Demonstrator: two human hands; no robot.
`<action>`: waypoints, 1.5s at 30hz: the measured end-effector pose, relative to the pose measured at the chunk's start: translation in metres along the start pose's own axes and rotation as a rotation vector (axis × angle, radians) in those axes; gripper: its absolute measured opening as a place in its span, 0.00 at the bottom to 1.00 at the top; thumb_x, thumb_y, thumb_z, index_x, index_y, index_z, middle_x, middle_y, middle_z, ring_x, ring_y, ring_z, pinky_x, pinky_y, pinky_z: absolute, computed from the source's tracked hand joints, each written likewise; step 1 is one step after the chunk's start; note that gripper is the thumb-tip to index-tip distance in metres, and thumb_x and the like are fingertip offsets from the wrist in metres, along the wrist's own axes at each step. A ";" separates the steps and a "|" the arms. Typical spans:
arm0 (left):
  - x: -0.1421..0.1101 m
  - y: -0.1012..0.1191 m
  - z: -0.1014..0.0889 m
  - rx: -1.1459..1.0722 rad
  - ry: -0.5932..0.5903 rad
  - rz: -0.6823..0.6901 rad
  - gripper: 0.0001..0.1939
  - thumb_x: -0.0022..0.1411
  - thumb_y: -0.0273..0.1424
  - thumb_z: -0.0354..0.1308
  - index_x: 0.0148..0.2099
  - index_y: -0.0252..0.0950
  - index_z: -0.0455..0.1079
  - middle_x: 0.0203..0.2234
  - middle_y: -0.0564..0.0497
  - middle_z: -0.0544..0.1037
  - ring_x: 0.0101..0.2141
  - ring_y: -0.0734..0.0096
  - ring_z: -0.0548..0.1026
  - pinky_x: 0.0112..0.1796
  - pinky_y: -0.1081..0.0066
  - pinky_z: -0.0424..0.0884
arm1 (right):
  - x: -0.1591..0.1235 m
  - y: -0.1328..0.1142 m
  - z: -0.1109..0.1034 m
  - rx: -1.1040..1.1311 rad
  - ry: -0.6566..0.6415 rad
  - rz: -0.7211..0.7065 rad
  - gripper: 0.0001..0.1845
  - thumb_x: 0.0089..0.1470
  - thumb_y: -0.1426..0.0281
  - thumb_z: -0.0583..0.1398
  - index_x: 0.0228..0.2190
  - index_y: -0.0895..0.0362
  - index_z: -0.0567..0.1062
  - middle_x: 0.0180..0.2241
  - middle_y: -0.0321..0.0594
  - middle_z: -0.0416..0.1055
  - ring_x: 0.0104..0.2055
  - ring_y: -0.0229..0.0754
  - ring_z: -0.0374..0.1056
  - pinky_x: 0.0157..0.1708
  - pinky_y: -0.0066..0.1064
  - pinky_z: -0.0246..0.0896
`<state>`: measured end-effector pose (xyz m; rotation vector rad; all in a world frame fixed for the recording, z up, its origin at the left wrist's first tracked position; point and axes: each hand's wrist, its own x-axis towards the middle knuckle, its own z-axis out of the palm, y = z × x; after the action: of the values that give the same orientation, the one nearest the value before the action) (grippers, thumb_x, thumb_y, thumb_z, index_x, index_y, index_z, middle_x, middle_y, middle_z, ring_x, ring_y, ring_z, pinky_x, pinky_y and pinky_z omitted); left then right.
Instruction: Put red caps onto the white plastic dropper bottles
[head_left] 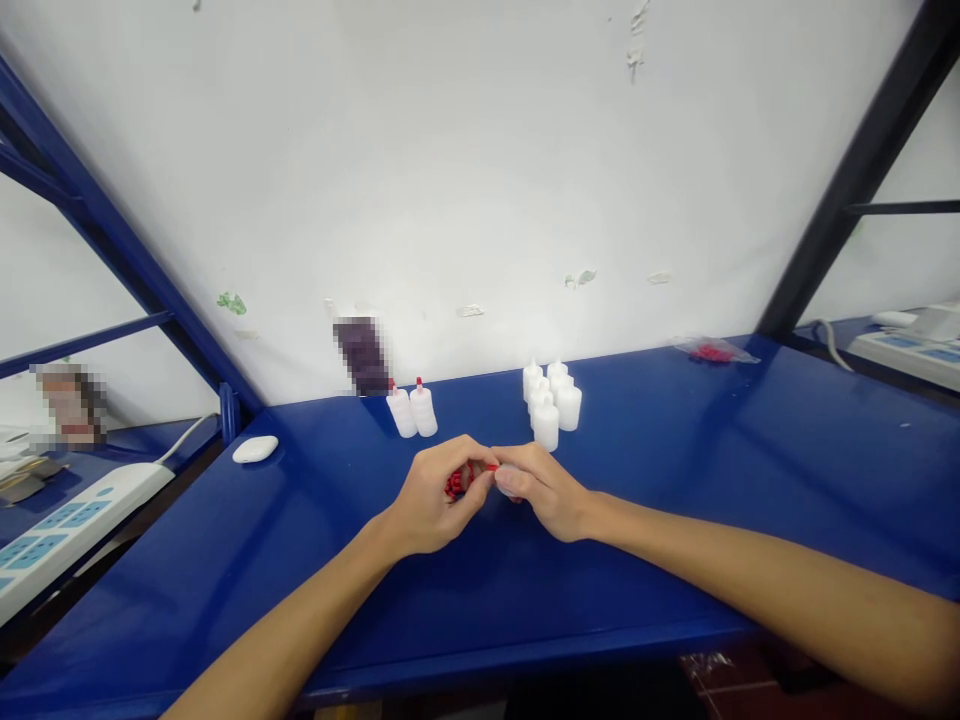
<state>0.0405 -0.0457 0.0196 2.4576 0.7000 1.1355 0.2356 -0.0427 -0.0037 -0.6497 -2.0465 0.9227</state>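
Note:
My left hand (442,495) is curled around several small red caps (454,486), which show between the thumb and fingers. A red tip (492,467) sits where its fingertips meet those of my right hand (546,490). The right hand is closed around a small whitish, translucent piece (508,482) with a bit of red below it; the fingers hide most of it. Beyond the left hand stand two white squeeze bottles (424,412) with red caps on their nozzles. Farther right, behind the right hand, several white bottles (547,428) stand upright in a cluster, without red caps.
A blue table (360,610) runs up to a white wall. At the left lies a white rounded case (255,449), and a power strip (75,530) is beyond the frame post. A clear bag with red pieces (711,351) lies at the back right.

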 end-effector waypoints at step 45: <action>-0.005 -0.056 -0.091 0.809 -0.383 -0.456 0.13 0.67 0.40 0.49 0.35 0.39 0.70 0.23 0.53 0.74 0.22 0.69 0.70 0.25 0.72 0.51 | -0.001 -0.011 0.001 -0.200 0.170 0.112 0.15 0.47 0.62 0.63 0.21 0.56 0.64 0.18 0.30 0.60 0.21 0.33 0.52 0.24 0.28 0.46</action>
<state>-0.0494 0.0066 0.0453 2.7468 1.7192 0.1903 0.2340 -0.0503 0.0044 -0.9264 -1.9802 0.7045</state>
